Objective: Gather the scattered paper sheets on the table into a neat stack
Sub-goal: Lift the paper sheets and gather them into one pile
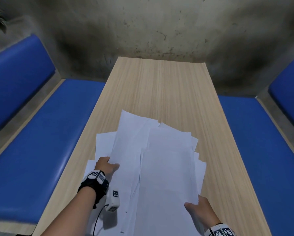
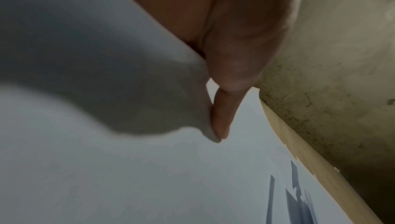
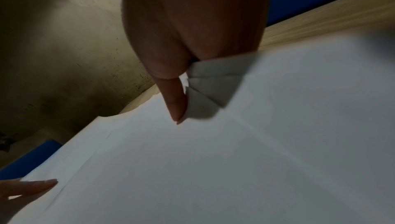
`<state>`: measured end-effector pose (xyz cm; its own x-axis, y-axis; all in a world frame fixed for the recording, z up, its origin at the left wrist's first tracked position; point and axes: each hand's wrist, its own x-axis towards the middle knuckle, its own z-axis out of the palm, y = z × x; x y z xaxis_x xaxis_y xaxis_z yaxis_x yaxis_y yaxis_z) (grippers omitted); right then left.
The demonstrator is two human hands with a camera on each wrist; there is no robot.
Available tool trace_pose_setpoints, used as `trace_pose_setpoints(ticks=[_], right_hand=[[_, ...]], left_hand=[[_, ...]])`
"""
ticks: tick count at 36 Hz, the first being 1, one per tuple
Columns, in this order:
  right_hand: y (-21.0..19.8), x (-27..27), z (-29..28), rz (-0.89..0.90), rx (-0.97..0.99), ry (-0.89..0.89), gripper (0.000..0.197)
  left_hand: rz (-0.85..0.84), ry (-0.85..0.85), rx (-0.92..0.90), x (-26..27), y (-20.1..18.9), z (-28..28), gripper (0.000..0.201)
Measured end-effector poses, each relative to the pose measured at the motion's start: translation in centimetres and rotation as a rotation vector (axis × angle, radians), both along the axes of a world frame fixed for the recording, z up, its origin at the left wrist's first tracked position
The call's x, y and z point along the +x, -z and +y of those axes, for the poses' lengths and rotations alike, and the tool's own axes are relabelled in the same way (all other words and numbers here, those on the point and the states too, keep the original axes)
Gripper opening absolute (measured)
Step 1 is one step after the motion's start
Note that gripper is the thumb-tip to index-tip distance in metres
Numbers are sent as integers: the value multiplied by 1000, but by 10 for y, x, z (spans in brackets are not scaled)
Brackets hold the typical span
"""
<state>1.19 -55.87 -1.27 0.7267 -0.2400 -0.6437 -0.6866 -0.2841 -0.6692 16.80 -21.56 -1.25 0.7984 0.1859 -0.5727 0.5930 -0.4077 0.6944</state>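
The left hand (image 1: 106,166) is gripping the left margin of the paper sheets (image 1: 160,167), thumb lying on top and fingers tucked beneath the lifted edge; the left wrist view is showing the thumb (image 2: 222,117) pressing down on the top sheet. The right hand (image 1: 200,211) is pinching the right near edge of the same sheets, thumb (image 3: 176,102) on top, with several fanned corners bunching beside it. Between the two hands the sheets are lying in a loose, overlapping pile, their far corners splaying out at differing angles beyond the left hand and their right-hand edges stepping out unevenly ahead of the right hand. The pile is resting on the near half of the wooden table (image 1: 160,82). Ahead of both hands the tabletop is running bare to its far edge, which is meeting a stained grey wall (image 1: 151,28). Blue benches (image 1: 49,142) are flanking the table outside each hand.
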Motion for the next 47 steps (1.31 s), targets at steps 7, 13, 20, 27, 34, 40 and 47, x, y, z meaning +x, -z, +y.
trace_pose_setpoints(ticks=[7, 13, 20, 27, 34, 40, 47], right_hand=[[-1, -1, -1, 5, 23, 1, 18], [-4, -1, 1, -19, 47, -11, 18], [-6, 4, 10, -43, 58, 0, 18], [2, 1, 13, -38, 32, 47, 21], [6, 2, 10, -4, 25, 38, 16], [8, 2, 8, -2, 15, 12, 16], [12, 0, 7, 17, 32, 27, 20]], left_hand=[[92, 110, 17, -8, -14, 33, 24], [126, 149, -21, -19, -10, 51, 42], [2, 52, -37, -26, -8, 23, 20], [-217, 41, 396, -21, -63, 20, 15], [-222, 120, 460, -8, -92, 36, 33], [-144, 278, 410, 2, -66, 46, 16], [-255, 191, 541, 2, -75, 50, 12]])
